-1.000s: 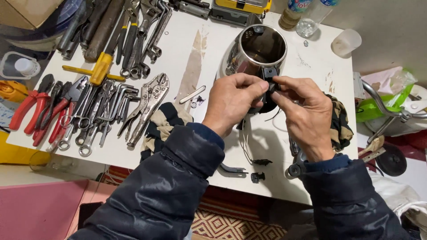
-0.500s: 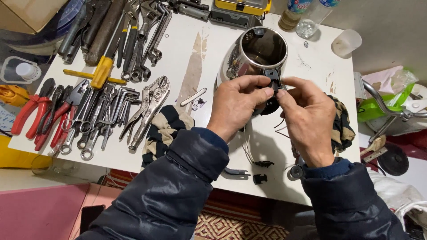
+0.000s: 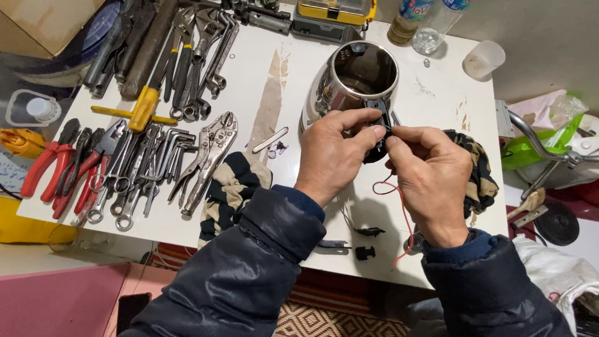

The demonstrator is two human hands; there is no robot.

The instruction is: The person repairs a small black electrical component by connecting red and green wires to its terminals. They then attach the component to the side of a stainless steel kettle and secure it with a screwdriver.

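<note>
Shiny silver metal makes up the round open-topped kettle body point(image 3: 352, 84), which lies tipped on the white table point(image 3: 437, 106) with its open mouth facing up toward the camera. A small black plastic part point(image 3: 378, 128) sits at the kettle's near edge, right between the two hands.

The left hand point(image 3: 334, 156) comes in from the left side. Its thumb and first fingers are pinched shut on the black part, and the hand rests against the kettle's side. The right hand point(image 3: 430, 175) comes in from the right. Its fingertips are also squeezed together on the same black part, touching the left hand's fingertips. Both hands are equally near to it, one on each side.

A thin red wire point(image 3: 402, 206) hangs down from the black part and runs toward the person, under the right hand. So the part lies just past the fingertips, away from the body, and the wire's long line points back toward the body.

Near the table's front edge lie small black plastic bits point(image 3: 365, 249). A striped cloth point(image 3: 234, 181) lies under the left sleeve. Many wrenches and pliers point(image 3: 125, 168) lie well apart on the left.
</note>
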